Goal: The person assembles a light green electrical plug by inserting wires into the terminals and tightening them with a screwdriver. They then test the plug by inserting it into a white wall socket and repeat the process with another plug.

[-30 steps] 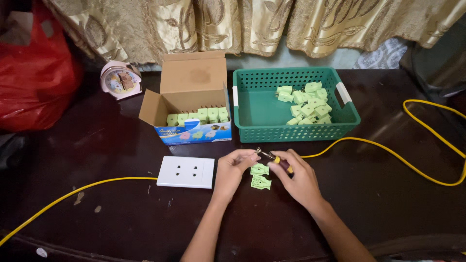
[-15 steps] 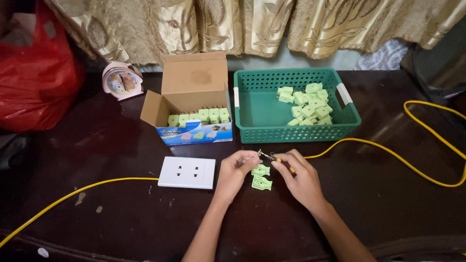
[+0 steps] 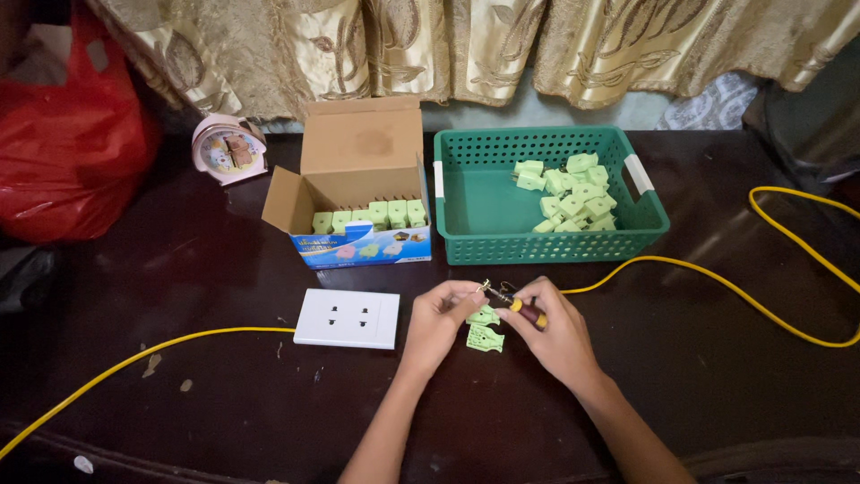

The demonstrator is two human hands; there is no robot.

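My left hand (image 3: 439, 321) pinches a small green plug part (image 3: 484, 315) just above the dark table. My right hand (image 3: 555, 330) grips a small screwdriver (image 3: 520, 306) with a yellow and dark handle, its tip pointing left toward the part. A second green plug piece (image 3: 485, 339) lies on the table just below, between both hands. A white double wall socket (image 3: 348, 318) rests to the left of my left hand.
An open cardboard box (image 3: 358, 193) holds a row of green plugs. A green plastic basket (image 3: 475, 202) to its right holds several more. A yellow cable (image 3: 717, 282) runs across the table. A pink alarm clock (image 3: 228, 148) and a red bag (image 3: 67, 143) sit at the far left.
Both hands stay in nearly the same place over the green plug pieces; only slight finger and screwdriver movement shows.
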